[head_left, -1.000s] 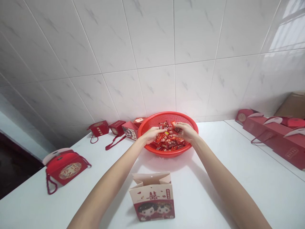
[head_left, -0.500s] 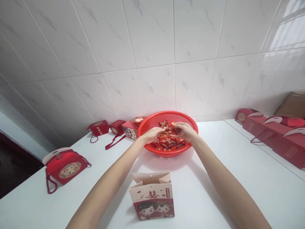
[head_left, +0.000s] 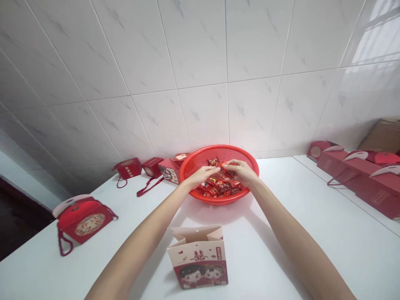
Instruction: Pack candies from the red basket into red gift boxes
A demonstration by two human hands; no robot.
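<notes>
A red plastic colander [head_left: 218, 201] stands by the wall with wrapped candies [head_left: 225, 188] heaped inside. Over its left part is my left hand [head_left: 201, 176], fingers curled against red-wrapped candies; its palm side is partly hidden. From the right, my right hand [head_left: 243, 171] reaches in and pinches a red-wrapped candy between thumb and fingers. The fingertips of both hands are close together above the heap. Nearer to me, between my forearms, an open-topped paper gift box [head_left: 200, 262] with two cartoon figures stands upright; neither hand touches it.
On the left are a red gift box with a cord handle [head_left: 89, 223] and several smaller red boxes [head_left: 129, 168] along the wall. Red gift bags [head_left: 368, 179] line the right side, with a cardboard box [head_left: 379, 135] behind. The tiled wall [head_left: 203, 116] bounds the white table [head_left: 259, 250].
My hands have drawn slightly closer together over the candies, the left one's fingertips moving right. The view has shifted a little; the boxes stay in place.
</notes>
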